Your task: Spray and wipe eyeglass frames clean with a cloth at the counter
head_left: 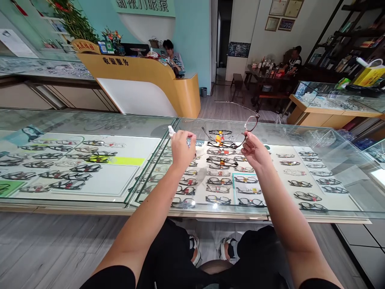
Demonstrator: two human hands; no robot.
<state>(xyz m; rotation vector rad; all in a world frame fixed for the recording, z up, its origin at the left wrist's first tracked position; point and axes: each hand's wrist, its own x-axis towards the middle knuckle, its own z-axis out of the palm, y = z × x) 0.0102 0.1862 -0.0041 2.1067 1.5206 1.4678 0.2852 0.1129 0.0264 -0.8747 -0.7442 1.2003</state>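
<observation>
Pinches the eyeglasses in the right hand, above the glass display case; clasps a white-tipped object in the left hand, over the same case, apart from the right. Has spectacle frames below, inside it.

Shows smooth, glossy glass on the surface, a shiny finish on the held eyeglasses, matt cloth on the trousers.

Bright indoor light on my feed here, white glints flaring off the glass desk, the doorway beyond sitting dark, far background soft, wide-lens stretch slanting the outer edges.
</observation>
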